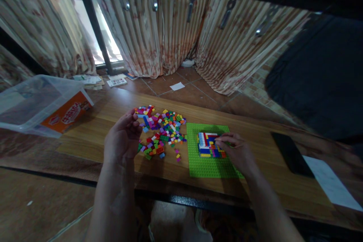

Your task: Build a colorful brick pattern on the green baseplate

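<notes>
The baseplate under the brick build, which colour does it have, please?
The baseplate is bright green, seen best in the head view.

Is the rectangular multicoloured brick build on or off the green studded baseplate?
On: the brick build sits within the green baseplate, bare studs showing beside it; the right hand partly covers it.

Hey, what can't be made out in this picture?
All in the head view:
Right hand: whether it grips anything; its own fingers are in the way.
Brick build: its upper right corner, hidden behind that hand.
Clear bin: its left end, cut off by the picture's edge.
White sheet: any writing, too blurred.
</notes>
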The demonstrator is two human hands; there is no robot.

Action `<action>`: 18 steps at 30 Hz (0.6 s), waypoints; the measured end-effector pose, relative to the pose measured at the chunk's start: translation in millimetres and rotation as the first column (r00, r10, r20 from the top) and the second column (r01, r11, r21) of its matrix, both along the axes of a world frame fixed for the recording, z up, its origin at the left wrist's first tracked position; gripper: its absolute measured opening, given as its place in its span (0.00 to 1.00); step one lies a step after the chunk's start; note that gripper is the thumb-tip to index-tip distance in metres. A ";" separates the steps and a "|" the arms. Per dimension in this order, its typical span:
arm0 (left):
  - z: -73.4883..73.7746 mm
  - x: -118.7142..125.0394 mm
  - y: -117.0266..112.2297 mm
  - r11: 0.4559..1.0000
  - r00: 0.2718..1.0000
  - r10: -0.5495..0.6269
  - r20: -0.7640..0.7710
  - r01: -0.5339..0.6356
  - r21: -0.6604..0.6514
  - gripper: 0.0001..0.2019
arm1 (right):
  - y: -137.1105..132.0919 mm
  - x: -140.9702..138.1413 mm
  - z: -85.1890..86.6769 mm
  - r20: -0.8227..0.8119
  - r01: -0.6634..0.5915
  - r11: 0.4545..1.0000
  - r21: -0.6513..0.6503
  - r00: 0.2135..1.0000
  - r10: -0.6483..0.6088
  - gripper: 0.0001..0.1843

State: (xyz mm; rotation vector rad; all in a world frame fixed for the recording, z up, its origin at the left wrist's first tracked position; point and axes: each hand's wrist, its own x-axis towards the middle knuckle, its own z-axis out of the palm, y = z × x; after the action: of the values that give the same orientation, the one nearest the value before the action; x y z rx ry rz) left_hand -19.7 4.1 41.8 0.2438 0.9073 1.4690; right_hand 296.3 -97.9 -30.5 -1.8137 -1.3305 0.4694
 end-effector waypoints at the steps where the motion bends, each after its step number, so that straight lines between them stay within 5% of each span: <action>1: 0.2 0.1 -0.1 1.000 1.000 0.003 0.000 -0.003 -0.001 0.09 | 0.2 0.0 -0.9 -0.002 0.008 1.000 0.002 1.000 -0.008 0.16; 18: -0.6 -1.8 -0.1 1.000 1.000 0.014 -0.001 -0.014 -0.003 0.09 | -0.1 -4.2 10.9 0.165 -0.086 0.996 0.001 0.983 0.085 0.13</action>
State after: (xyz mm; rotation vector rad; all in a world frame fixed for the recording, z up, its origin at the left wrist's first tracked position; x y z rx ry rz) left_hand -21.5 4.0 41.3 0.2360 0.9134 1.4798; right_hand 292.1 -97.9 -19.6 -1.8260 -1.5252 0.3652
